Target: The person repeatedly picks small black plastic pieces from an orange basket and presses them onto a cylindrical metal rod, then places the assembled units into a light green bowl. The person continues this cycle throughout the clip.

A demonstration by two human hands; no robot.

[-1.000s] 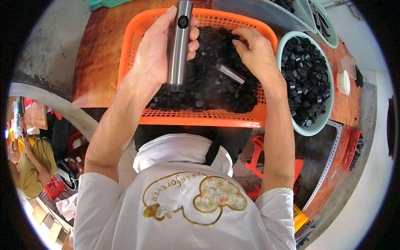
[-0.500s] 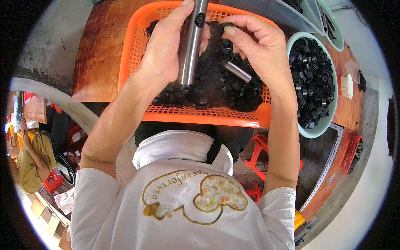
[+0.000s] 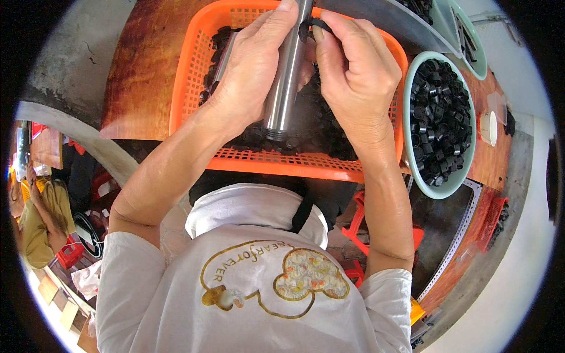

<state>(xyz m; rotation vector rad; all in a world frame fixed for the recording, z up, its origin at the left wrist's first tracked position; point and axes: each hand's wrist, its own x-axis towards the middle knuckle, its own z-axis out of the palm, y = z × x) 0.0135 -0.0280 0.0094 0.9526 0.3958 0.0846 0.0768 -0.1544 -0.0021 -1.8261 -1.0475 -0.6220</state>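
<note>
My left hand (image 3: 253, 67) is wrapped round a silver metal tube (image 3: 284, 91), held tilted over an orange basket (image 3: 300, 167). The tube's lower end is threaded; its top runs out of the picture. Between my right thumb and forefinger is a small black plastic piece (image 3: 318, 24), against the tube's upper right side. My right hand (image 3: 362, 73) is closed in a pinch, its other fingers curled. Below both hands, the basket holds many small black parts (image 3: 253, 140). A second silver tube (image 3: 226, 57) lies in it, partly hidden behind my left hand.
To the right stands a pale green bowl (image 3: 436, 192) full of black ring-like parts (image 3: 438, 126). Beyond it are a white cup (image 3: 488, 128) and another green basin (image 3: 481, 65). A clear plastic bin (image 3: 406, 26) sits behind the basket. Another person (image 3: 47, 215) is at far left.
My right hand has come from above the black parts to the tube, bringing the black piece against it. My left hand and the tube have shifted slightly right and down.
</note>
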